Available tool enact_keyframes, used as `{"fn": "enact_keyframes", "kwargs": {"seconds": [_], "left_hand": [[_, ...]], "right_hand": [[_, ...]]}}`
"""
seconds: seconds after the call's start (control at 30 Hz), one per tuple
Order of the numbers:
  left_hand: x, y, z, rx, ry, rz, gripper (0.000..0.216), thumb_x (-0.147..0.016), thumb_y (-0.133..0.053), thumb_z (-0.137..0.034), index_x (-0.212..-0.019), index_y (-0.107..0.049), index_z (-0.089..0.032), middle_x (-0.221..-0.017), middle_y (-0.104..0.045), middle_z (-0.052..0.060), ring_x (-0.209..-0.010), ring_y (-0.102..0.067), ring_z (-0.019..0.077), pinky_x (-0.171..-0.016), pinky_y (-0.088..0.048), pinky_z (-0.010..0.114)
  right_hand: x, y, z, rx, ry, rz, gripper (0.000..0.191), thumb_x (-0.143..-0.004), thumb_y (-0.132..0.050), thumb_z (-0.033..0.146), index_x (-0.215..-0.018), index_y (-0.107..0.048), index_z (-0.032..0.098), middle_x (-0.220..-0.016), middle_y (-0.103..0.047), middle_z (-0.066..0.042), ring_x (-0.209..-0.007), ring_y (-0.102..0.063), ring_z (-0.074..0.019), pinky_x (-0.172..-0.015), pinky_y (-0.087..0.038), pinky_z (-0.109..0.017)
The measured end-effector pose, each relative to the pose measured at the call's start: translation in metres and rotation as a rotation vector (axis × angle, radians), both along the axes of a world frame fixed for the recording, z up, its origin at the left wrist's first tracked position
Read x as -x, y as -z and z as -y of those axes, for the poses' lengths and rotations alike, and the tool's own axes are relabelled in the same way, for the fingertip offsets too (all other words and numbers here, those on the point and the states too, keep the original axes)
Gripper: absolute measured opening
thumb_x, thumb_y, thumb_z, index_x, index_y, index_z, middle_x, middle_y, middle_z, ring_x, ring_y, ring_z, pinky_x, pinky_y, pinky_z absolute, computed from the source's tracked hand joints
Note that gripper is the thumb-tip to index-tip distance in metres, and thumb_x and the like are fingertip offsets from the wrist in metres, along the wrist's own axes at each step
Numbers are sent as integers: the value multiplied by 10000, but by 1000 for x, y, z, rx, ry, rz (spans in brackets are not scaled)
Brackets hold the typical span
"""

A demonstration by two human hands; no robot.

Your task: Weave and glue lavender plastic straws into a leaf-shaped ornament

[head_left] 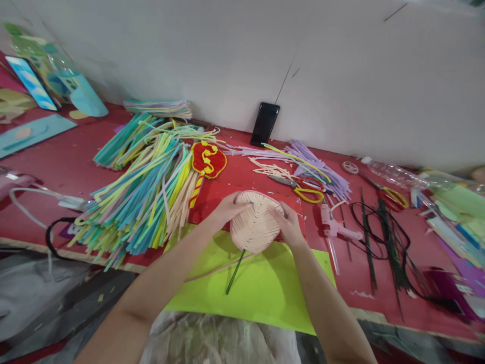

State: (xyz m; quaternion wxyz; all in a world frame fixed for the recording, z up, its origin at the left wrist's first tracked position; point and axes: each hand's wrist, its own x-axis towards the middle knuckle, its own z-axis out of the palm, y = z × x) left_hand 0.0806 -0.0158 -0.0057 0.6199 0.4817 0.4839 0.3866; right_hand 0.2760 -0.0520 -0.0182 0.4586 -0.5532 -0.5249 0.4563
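Between my two hands is a cream fan-shaped piece [254,225] made of pipe cleaners laid in a V pattern, with a pinkish edge. A dark green wire stem [235,273] sticks out of its lower end. My left hand [229,208] grips its upper left edge, and my right hand [290,225] grips its right edge, thumb on the front. Beneath them lies a yellow-green sheet [257,293]. A thin pale pipe cleaner [215,270] trails to the left over the sheet. Behind my left hand rests a finished red fan [209,161] with yellow trim and a striped handle.
A large pile of pastel pipe cleaners [147,197] spreads to the left. Purple pipe cleaners [318,167] and scissors [303,189] lie behind my hands. A pink glue gun [335,225], wire stems [388,247] and more scissors [392,197] are at right. A phone [265,124] leans on the wall.
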Motion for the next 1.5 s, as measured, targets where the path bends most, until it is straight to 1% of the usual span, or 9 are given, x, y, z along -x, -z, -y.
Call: {"fn": "enact_keyframes", "kwargs": {"seconds": [0.23,0.37,0.5,0.6,0.73,1.07,1.33,1.43,1.5], "left_hand": [[1,0,0,13,31,93,420,-611,-732,-185,-1011,-638,-102,-1004,-706,87,-945,-636,223,-877,-492,347],[0,-1,1,27,27,95,419,-608,-734,-180,-1007,-637,-99,-1004,-704,87,-948,-634,224,-878,-491,347],[1,1,0,32,21,109,399,-612,-725,-169,-995,-637,-106,-986,-703,78,-942,-636,222,-874,-492,352],[0,0,0,43,12,102,372,-613,-716,-150,-974,-637,-109,-971,-706,71,-933,-638,216,-871,-497,352],[0,-1,1,65,-9,82,381,-607,-716,-138,-978,-638,-108,-969,-708,71,-923,-642,213,-861,-506,350],[-1,1,2,75,-19,101,397,-602,-729,-163,-986,-640,-116,-980,-715,68,-929,-647,214,-880,-505,357],[-2,-3,3,93,-28,57,371,-613,-691,-135,-980,-640,-117,-987,-714,73,-916,-643,211,-838,-511,334],[-2,-2,3,85,-28,66,381,-608,-691,-134,-985,-638,-115,-981,-713,72,-909,-642,209,-834,-510,330],[-2,-1,3,72,-29,64,382,-604,-696,-139,-981,-640,-113,-980,-713,75,-906,-643,210,-838,-508,333]], "right_hand": [[-2,6,-2,-18,49,8,334,-740,-651,522,-769,-583,196,-663,-530,23,-596,-425,-121,-558,-350,-251],[-2,8,-3,-20,51,-8,326,-734,-666,510,-777,-590,196,-652,-514,28,-586,-417,-117,-547,-342,-247],[-2,7,-2,-13,54,0,328,-736,-658,514,-786,-593,196,-676,-545,18,-601,-440,-126,-566,-366,-254],[-1,5,-2,-10,49,-5,330,-735,-658,516,-781,-592,195,-687,-556,15,-617,-457,-129,-579,-380,-256],[-1,5,-2,-2,43,-21,334,-731,-665,514,-769,-588,192,-668,-533,20,-606,-442,-122,-560,-365,-250],[-2,5,-2,-11,21,12,325,-744,-648,514,-786,-591,196,-681,-533,17,-614,-443,-127,-569,-368,-256],[2,0,0,-27,15,40,318,-750,-645,500,-728,-556,196,-648,-484,30,-596,-408,-114,-554,-342,-252],[0,0,-1,-24,16,68,317,-754,-639,501,-738,-561,195,-650,-500,28,-600,-420,-119,-562,-349,-256],[-1,-1,-1,-20,13,90,314,-751,-638,502,-774,-579,195,-682,-541,18,-627,-458,-132,-589,-376,-264]]}}
